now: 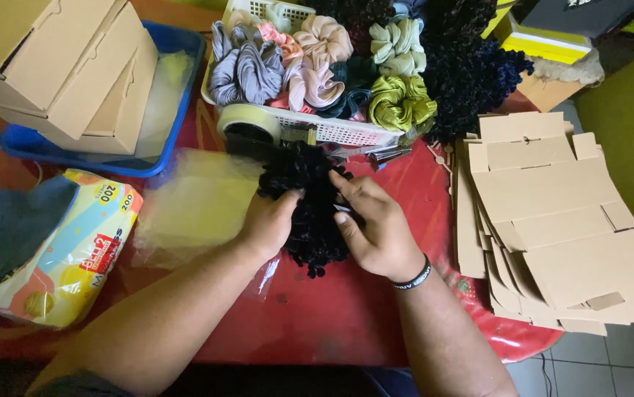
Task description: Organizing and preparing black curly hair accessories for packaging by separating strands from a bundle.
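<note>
Centre of frame: both hands work a bunch of black ruffled scrunchies [310,213] on the red table [317,316]. Left hand [271,224] is clamped on the bunch's left edge, fingers buried in the ruffles. Right hand [376,228] pinches the right side, thumb and fingers pressed into the fabric; a black wristband [414,277] sits on that wrist. The bunch rests partly on the table, its lower end hanging just past the hands.

Handling, as a judgement: soft, light, squashy, no stiffness, not fragile. Ruffles snag and cling to each other, so single pieces may tangle. Best hold is a full pinch across the gathered middle, not a loose frill at the edge.

Around it: clear plastic bags [192,209] lie just left of the bunch. Tape dispenser [254,123] touches or nearly touches the bunch's top edge. White basket [332,131] of coloured scrunchies sits upper centre, more black ones [471,73] heaped right of it. Flat cardboard box blanks [552,220] are stacked at right. Folded cardboard boxes [59,66] stand in a blue tray [177,147] upper left. A colourful tissue pack [59,257] lies lower left.
</note>
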